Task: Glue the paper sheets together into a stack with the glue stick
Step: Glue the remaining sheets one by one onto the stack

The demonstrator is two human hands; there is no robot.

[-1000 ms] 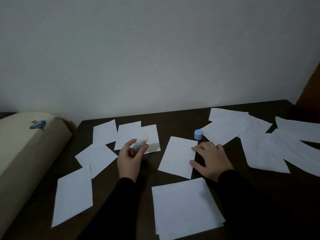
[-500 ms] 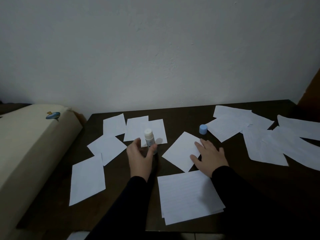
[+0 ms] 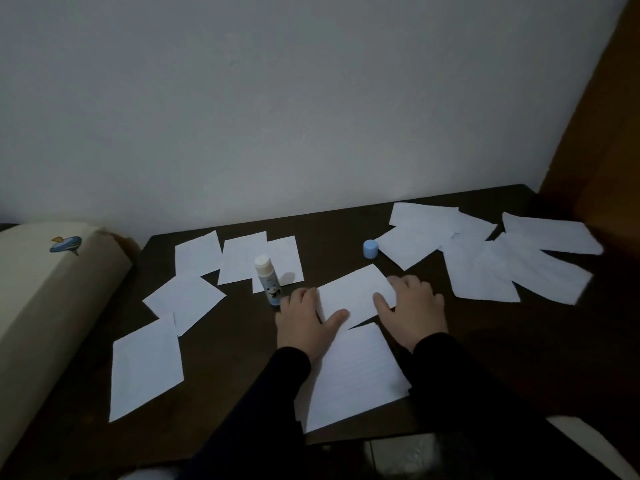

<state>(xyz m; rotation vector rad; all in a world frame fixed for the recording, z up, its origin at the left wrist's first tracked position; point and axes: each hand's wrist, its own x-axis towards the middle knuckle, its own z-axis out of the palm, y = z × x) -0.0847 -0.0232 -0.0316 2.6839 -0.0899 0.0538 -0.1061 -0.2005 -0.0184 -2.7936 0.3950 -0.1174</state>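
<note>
A single white sheet (image 3: 356, 293) lies tilted at the middle of the dark table (image 3: 346, 216). My left hand (image 3: 304, 320) holds its left edge, thumb laid on top. My right hand (image 3: 410, 311) holds its right edge the same way. Just in front of it lies a stack of lined sheets (image 3: 353, 375) at the table's near edge. The uncapped glue stick (image 3: 267, 283) stands upright on its own, just left of my left hand. Its blue cap (image 3: 370, 248) sits further back.
Several loose white sheets (image 3: 194, 299) are scattered on the left of the table, and more overlap at the right (image 3: 485, 258). A cream cushioned piece (image 3: 41, 299) with a small blue sticker borders the left. The white wall runs behind, a brown wooden panel (image 3: 602, 140) at right.
My left hand set the glue stick upright on the table, let it go and moved right onto the middle sheet. That sheet has turned, and my right hand has shifted with it.
</note>
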